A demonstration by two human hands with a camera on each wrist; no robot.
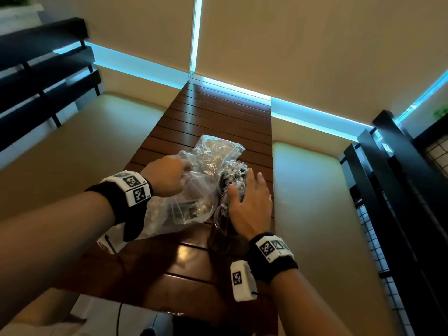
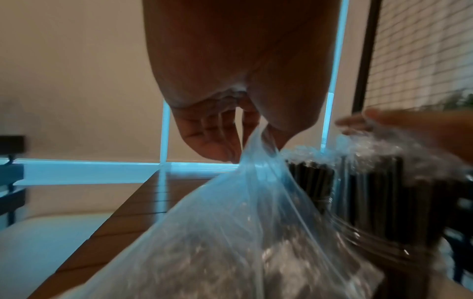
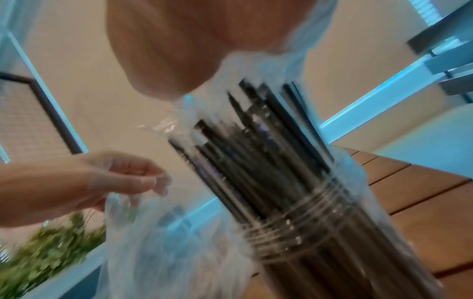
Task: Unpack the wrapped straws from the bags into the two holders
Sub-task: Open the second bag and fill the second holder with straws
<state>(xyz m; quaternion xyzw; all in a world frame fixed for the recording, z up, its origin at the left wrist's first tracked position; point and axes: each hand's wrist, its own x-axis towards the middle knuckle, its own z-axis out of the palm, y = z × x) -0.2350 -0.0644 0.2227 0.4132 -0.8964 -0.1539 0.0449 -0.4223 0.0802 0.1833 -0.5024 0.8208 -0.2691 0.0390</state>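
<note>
A clear plastic bag [image 1: 194, 190] lies crumpled on the wooden table [image 1: 213, 112], with a few wrapped straws [image 1: 186, 209] still inside it. My left hand [image 1: 185, 172] pinches the bag's top edge and holds it up; the left wrist view shows the left hand [image 2: 253, 131] gripping the bag [image 2: 243, 222]. Black wrapped straws [image 1: 234, 175] stand upright in a clear ribbed holder [image 3: 320, 232]. My right hand [image 1: 244, 190] lies open and flat against the straw tops [image 3: 256, 151]. In the left wrist view two dark straw bunches [image 2: 312, 178] stand side by side.
A second crumpled clear bag [image 1: 218, 146] lies farther back on the table. Cushioned bench seats [image 1: 310, 190] flank the table on both sides. Dark slatted railings [image 1: 400, 190] stand to the right and left. A green plant [image 3: 51, 252] shows in the right wrist view.
</note>
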